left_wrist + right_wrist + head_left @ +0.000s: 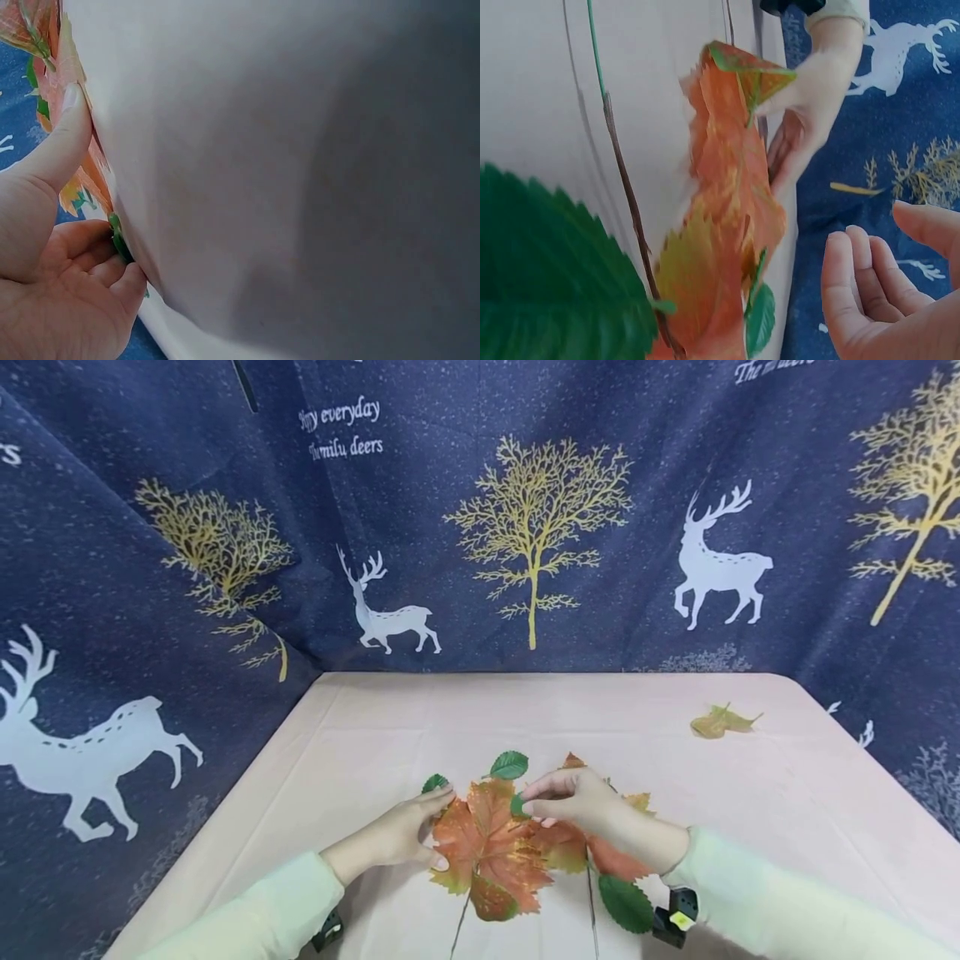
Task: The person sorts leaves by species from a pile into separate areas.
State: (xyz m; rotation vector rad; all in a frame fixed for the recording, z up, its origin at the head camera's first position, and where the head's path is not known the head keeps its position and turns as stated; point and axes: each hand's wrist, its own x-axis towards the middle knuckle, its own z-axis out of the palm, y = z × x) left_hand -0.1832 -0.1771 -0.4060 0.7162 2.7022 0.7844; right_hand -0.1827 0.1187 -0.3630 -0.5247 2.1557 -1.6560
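A large orange-red maple leaf [487, 843] lies on the table near its front, its thin stem running toward me. My left hand [397, 835] rests at its left edge, thumb [71, 124] and fingers spread apart. A small green leaf [118, 238] touches the left fingertips. My right hand [577, 797] is over the maple leaf's right side. At its fingertips in the head view is another small green leaf [517, 805]. In the right wrist view a gap shows between right thumb and fingers [844, 277], with nothing between them; a green leaf [761, 319] stands beyond.
A green leaf [510, 765] lies behind the maple leaf. More orange leaves [615, 858] and a large green leaf [626, 902] lie under the right forearm. At the back right is a yellow-green leaf [722, 722]. A dark blue printed cloth [600, 410] hangs around the table [390, 718].
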